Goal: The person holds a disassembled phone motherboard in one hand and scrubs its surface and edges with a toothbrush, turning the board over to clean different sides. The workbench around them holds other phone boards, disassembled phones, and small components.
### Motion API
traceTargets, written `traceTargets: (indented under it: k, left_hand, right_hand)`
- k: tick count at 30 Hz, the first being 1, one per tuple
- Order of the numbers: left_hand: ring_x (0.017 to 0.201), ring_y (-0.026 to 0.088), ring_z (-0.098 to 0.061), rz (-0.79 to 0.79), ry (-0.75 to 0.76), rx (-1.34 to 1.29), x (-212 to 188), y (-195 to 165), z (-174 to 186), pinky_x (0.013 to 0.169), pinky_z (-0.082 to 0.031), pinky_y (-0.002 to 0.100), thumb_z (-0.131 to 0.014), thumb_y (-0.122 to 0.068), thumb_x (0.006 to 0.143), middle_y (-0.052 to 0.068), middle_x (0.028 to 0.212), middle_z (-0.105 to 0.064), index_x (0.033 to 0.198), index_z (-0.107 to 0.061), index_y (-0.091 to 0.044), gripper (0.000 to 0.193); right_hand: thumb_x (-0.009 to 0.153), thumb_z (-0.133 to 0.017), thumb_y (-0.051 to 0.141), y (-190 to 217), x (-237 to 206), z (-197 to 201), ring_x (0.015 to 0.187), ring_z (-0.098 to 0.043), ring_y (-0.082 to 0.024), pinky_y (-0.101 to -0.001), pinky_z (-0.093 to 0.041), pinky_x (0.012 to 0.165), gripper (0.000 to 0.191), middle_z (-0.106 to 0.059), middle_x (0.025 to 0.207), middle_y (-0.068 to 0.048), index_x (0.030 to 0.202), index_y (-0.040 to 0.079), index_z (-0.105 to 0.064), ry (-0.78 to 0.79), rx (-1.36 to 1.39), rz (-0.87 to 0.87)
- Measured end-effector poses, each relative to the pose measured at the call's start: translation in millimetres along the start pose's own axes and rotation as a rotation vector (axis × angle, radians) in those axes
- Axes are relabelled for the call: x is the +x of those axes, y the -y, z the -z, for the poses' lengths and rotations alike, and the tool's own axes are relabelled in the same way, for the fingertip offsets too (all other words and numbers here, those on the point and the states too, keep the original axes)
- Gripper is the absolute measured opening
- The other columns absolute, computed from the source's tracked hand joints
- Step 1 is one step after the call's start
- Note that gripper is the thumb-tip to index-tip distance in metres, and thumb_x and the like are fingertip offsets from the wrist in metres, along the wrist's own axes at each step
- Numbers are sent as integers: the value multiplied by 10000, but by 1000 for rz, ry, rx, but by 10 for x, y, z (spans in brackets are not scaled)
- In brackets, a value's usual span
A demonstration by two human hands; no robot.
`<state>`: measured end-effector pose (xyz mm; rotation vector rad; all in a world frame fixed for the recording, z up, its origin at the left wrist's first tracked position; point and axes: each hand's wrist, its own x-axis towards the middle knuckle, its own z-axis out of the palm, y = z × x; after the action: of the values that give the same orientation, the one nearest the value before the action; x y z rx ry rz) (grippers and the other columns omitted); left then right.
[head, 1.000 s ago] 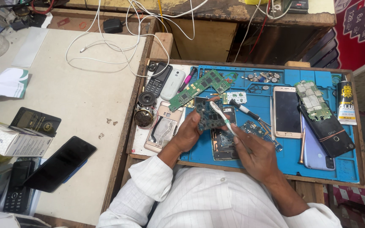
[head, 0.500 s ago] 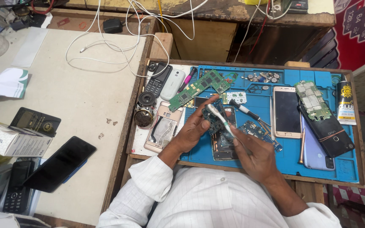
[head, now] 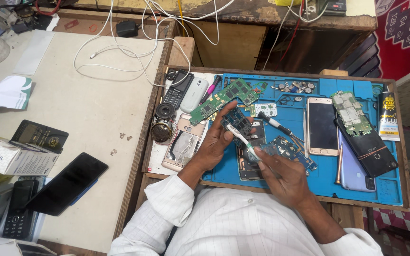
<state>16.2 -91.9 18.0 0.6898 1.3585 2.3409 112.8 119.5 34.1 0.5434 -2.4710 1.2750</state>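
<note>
At the far left, on the pale beige tabletop (head: 96, 109), lie a white cardboard box (head: 10, 159), a black keypad phone (head: 19, 208) and a black smartphone with a dark screen (head: 67, 182). A white cable (head: 119, 52) loops over the top of this table.

Next comes the blue rubber work mat (head: 385, 185) in its wooden tray. At its left edge there are a round black speaker (head: 164, 112), a black keypad phone beside a white one (head: 194, 94), and a rose-gold phone back cover (head: 183, 147). A long green circuit board (head: 224, 98) lies slanted above.

The left hand (head: 214, 144) holds a small dark blue circuit board (head: 237, 122) between thumb and fingers, lifted a little over an opened phone body (head: 250, 163); the fingers are half closed around it. The right hand (head: 281, 175) is closed on a white brush with a thin handle (head: 243, 141), and its tip touches the small board.

More to the right lie a black-handled screwdriver (head: 274, 122), a gold smartphone with a dark screen (head: 322, 125), a black phone back cover (head: 368, 149) carrying a green board with metal shields (head: 352, 114), and a black and yellow glue tube (head: 387, 116).
</note>
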Motion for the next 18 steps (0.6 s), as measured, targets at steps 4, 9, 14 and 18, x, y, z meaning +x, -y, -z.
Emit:
traceTargets:
  k: [4,9,14,18]
  left_hand:
    - [1309,298,-639,-68,-74,12,13,14,19,1152,-521,453,-642,-629,951,173,1465,-584,1645,-212,-179,932]
    - [1319,306,-623,-162,-222,-115,72,43,65,1196,-505,477,-646,-612,968,186,1453,-570,1621,-235,-190,878]
    - [1280,317,-639,-135,-181,-78,58,65,74,1147,-521,473,-640,-629,938,181,1452,-572,1615,-228,-224,889]
    - [1316,309,-636,-93,-32,59,8,78,54,1141,-536,472,-669,-624,947,176,1477,-565,1622,-274,-205,887]
  right_hand:
    - [943,-679,78,-4,13,8,500,-601,-77,-287,-459,448,420,-667,647,-46,1360,105,-646,14,22,-4]
    - [944,-674,84,-15,18,12,501,-607,-80,-287,-463,440,417,-686,667,-49,1359,106,-644,44,32,-2]
    - [934,-681,81,-20,21,24,499,-620,-88,-289,-473,444,428,-672,636,-50,1360,103,-648,59,35,-46]
    - [942,-673,72,-1,10,31,603,-698,-118,-279,-524,515,414,-736,767,-94,1355,95,-652,23,35,-43]
